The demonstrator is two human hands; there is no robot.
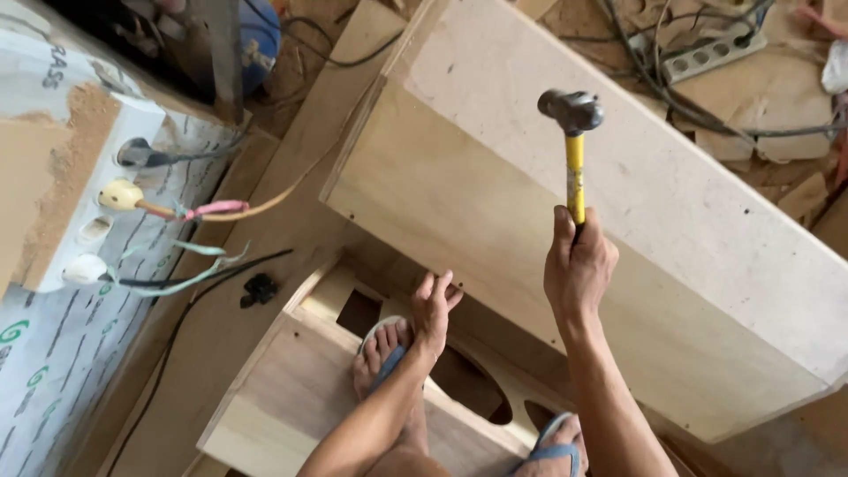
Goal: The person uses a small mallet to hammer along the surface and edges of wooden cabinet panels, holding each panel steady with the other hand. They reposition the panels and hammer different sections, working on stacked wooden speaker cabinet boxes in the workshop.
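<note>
Feet (389, 349) planted on the low box (291, 389), likely pinning it. My left grip (435, 305), fingers loose and holding nothing, rests at the panel (495, 230) edge, steadying. Right grip (579, 265) closed round the hammer (574, 146) handle, head raised above it over the panel.

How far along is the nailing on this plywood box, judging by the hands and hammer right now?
Done: the large plywood panel already stands on the box frame, with its edge lined up. In hand: the right hand holds the yellow-handled hammer raised, while the left hand rests at the panel's lower edge; any nail there is too small to see. Left: the blow itself, and how many fastenings remain cannot be told.
</note>
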